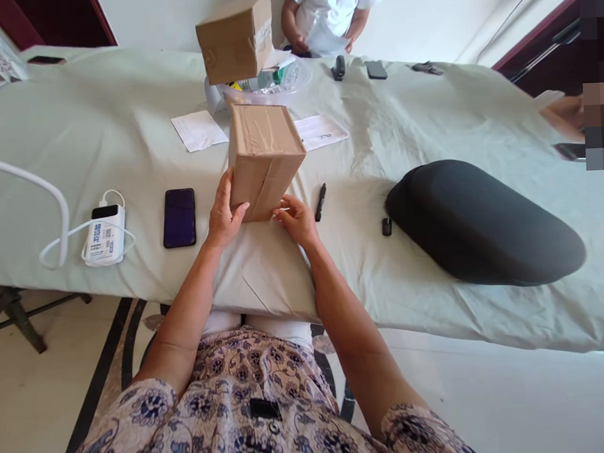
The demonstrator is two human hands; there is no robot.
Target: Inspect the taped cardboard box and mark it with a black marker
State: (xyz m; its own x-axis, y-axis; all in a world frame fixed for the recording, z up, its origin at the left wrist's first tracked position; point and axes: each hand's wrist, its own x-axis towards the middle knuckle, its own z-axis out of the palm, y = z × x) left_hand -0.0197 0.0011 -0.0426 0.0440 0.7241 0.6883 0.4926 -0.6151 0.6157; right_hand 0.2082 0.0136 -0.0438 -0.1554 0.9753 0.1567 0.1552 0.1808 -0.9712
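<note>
A brown cardboard box point(266, 178), taped along its seams, stands on the cloth-covered table in front of me. My left hand point(224, 213) grips its left side, with the thumb on the near face and the other fingers partly hidden behind the edge. At the lower right corner, my right hand point(298, 220) holds the box with bent fingers and thumb. Just right of that hand lies a black marker pen point(321, 202). To the left of the box is a dark smartphone point(179, 217), lying flat.
A white power bank point(105, 235) with a cable lies left. A black padded seat point(485, 225) covers the right side. Behind the box are papers point(199, 131), a plastic basin point(296, 86) with bottles, and another carton point(234, 42). A person in white point(330, 15) sits opposite.
</note>
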